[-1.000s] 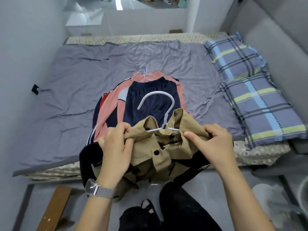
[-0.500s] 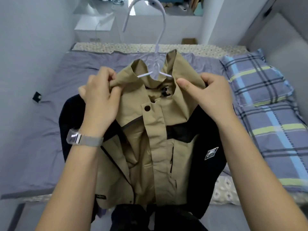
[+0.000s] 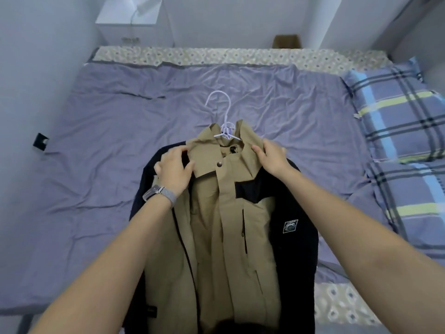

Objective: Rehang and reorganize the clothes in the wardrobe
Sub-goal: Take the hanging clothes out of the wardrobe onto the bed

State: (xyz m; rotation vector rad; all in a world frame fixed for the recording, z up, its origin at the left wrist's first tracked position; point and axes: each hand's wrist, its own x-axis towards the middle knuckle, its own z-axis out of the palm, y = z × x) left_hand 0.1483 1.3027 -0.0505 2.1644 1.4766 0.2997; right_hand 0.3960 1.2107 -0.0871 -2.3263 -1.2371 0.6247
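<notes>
open sheet [image 3: 101, 150] left and ahead of jacket [image 3: 228, 213], plaid pillows [image 3: 399, 131] blocking right, walls [image 3: 36, 68] close

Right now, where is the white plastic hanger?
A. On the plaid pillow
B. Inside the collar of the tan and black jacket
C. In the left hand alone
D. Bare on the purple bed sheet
B: the white plastic hanger's hook sticks out of the collar of the tan and black jacket, which both hands hold at the shoulders.
</notes>
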